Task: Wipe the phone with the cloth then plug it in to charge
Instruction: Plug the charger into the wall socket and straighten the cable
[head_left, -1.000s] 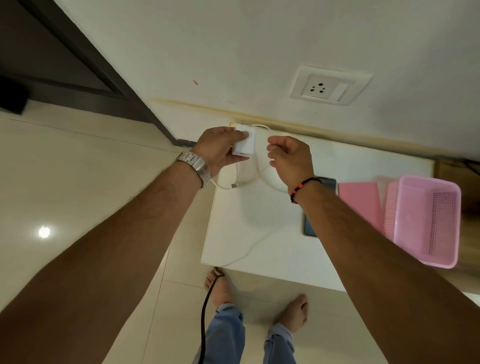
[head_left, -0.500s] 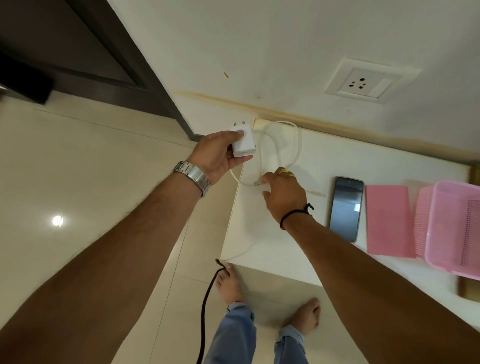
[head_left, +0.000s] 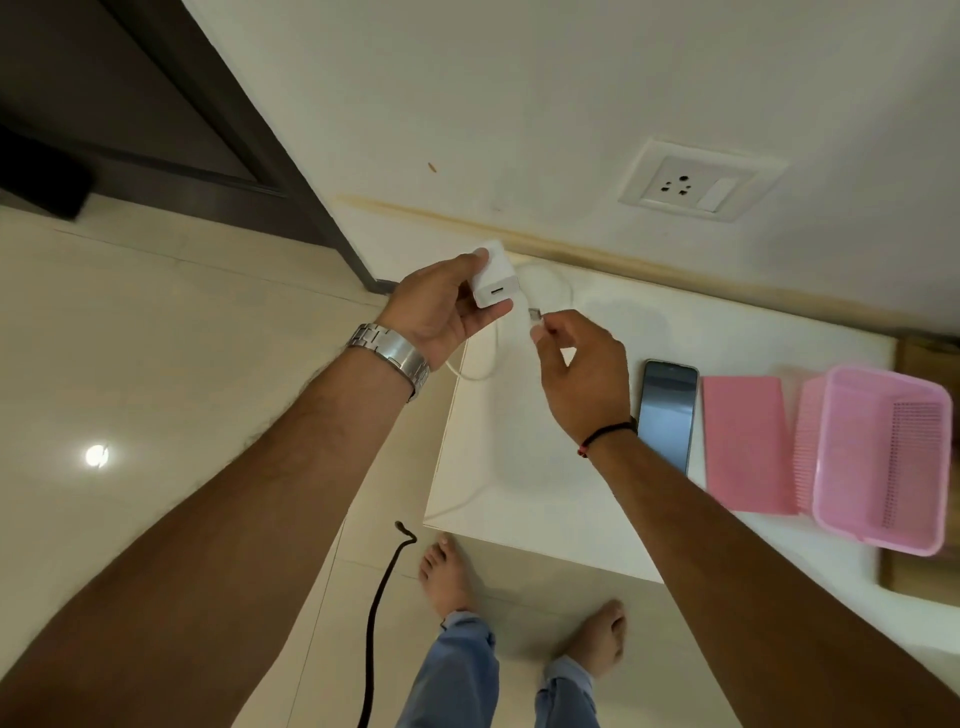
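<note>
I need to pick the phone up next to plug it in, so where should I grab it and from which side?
Take the phone by its two long edges, coming from above at the near short end. It lies flat, screen up, on the white table, with bare surface on its left; the pink cloth lies close on its right, so the fingers have less room there.

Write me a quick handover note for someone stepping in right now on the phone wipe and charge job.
Left hand: grips the white charger adapter, port facing the right hand.
Right hand: pinches the cable plug just short of that port; not yet inserted.
Phone lies screen up on the white table, pink cloth beside it, pink basket further right.
Wiping: can't confirm.
Left: join cable and adapter, plug into the wall socket, connect the phone.
</note>
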